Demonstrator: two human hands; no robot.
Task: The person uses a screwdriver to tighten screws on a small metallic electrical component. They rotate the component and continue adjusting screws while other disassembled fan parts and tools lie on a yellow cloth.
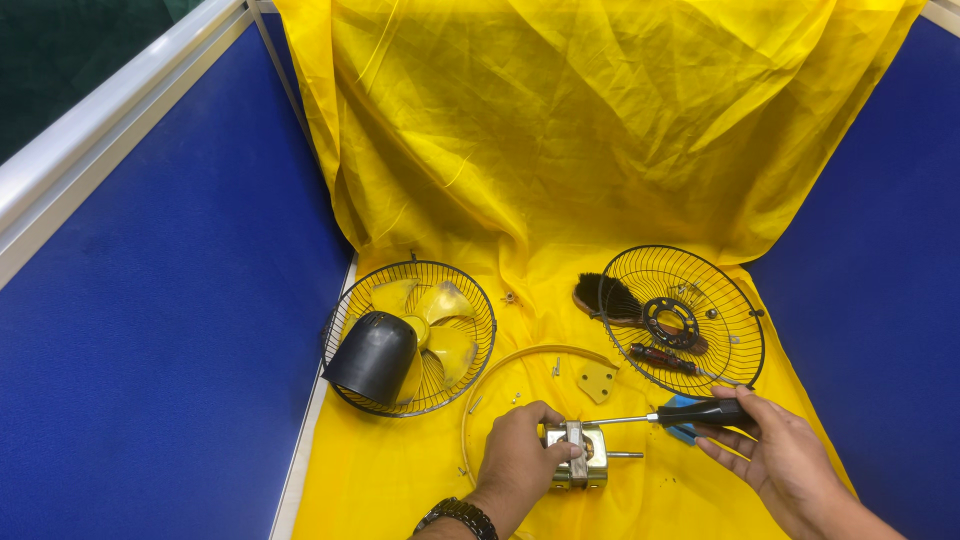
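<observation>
Left hand (pixel 517 452) is closed over the left end of a small fan motor (pixel 580 455), pinning it to the yellow cloth (pixel 560 150) that covers the worktop; a dark wristband (pixel 458 517) sits on that wrist. Right hand (pixel 775 450) is wrapped around the black handle of a screwdriver (pixel 665 415), whose shaft runs leftward from this hand and meets the top of the motor just beside the left hand's fingers.

Beyond the left hand lies a thin metal ring (pixel 530 358), with a small yellow plate (pixel 597 380) inside it. Further out, to that hand's left, a wire fan guard (pixel 412 335) holds yellow blades (pixel 440 325) and a black motor cover (pixel 373 357). Beyond the right hand, a second wire guard (pixel 684 318) rests over a brush (pixel 607 297) and a red-handled screwdriver (pixel 662 358).
</observation>
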